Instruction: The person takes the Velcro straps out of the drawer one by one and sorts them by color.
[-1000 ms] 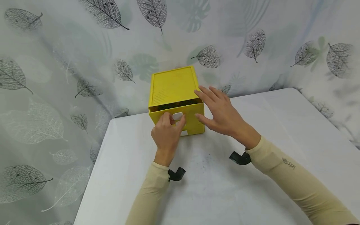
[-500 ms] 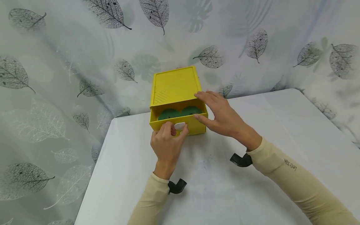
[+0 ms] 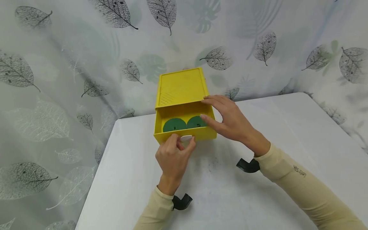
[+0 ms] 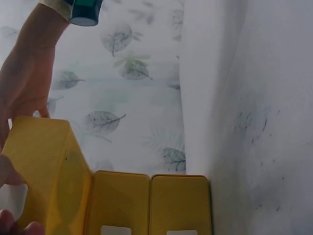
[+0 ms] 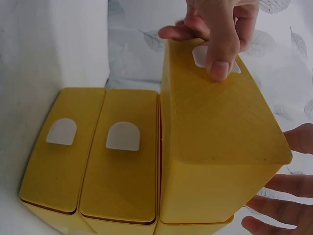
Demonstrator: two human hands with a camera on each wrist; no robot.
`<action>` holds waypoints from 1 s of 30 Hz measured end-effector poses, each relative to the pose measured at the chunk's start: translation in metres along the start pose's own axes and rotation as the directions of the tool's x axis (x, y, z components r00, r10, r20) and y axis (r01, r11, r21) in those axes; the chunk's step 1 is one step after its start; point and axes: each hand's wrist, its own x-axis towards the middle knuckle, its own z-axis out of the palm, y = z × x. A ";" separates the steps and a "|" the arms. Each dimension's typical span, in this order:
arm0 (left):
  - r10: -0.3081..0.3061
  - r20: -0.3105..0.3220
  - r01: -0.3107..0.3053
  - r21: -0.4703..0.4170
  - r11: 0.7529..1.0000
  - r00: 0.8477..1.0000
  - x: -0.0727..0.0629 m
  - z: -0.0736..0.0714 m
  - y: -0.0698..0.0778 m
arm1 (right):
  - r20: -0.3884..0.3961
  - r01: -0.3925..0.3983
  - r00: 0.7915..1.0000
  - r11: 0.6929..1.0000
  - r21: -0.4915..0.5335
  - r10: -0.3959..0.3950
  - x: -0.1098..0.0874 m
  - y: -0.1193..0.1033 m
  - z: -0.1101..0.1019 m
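A small yellow drawer cabinet (image 3: 182, 86) stands at the back of the white table. Its top drawer (image 3: 164, 137) is pulled out, and inside lie two rounded green pieces (image 3: 174, 124) side by side. My left hand (image 3: 172, 156) pinches the drawer's white handle (image 3: 186, 138) between thumb and fingers. My right hand (image 3: 227, 119) lies along the cabinet's right side near the drawer's rim, fingers extended and holding nothing. Whether it touches the cabinet is hard to tell. In the right wrist view, two lower drawers (image 5: 117, 171) with white handles (image 5: 123, 136) are closed.
A leaf-printed curtain (image 3: 86, 64) hangs close behind the cabinet and along the left. The white table (image 3: 224, 191) extends in front and to the right. Black curved mounts (image 3: 181, 202) sit at both wrists.
My left hand has drawn the top drawer out toward me, from a narrow gap to well out, so the green pieces now show. My right hand stays beside the cabinet.
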 end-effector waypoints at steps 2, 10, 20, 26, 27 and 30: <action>-0.001 0.003 0.001 -0.021 1.000 1.000 -0.003 -0.002 0.000 | -0.001 -0.003 1.000 1.000 0.006 0.003 0.000 0.000 0.000; -0.008 0.049 0.012 -0.093 0.996 0.999 -0.015 -0.013 0.002 | 0.079 -0.019 0.997 0.999 0.028 0.017 -0.001 -0.003 -0.001; 0.071 0.011 -0.069 -0.113 0.991 0.997 -0.030 -0.024 0.006 | 0.269 -0.032 0.963 0.997 0.076 0.010 0.003 -0.005 -0.002; 0.093 0.001 -0.092 -0.095 0.991 0.996 -0.038 -0.027 0.004 | 0.404 -0.039 0.915 0.998 0.051 0.016 0.005 -0.010 -0.003; 0.094 0.000 -0.093 -0.095 0.991 0.996 -0.040 -0.027 0.004 | 0.421 -0.037 0.907 0.999 0.037 0.018 0.005 -0.011 -0.003; 0.086 -0.002 -0.086 -0.099 0.991 0.996 -0.042 -0.028 0.003 | 0.459 -0.005 0.888 1.000 -0.006 0.007 0.005 -0.013 -0.002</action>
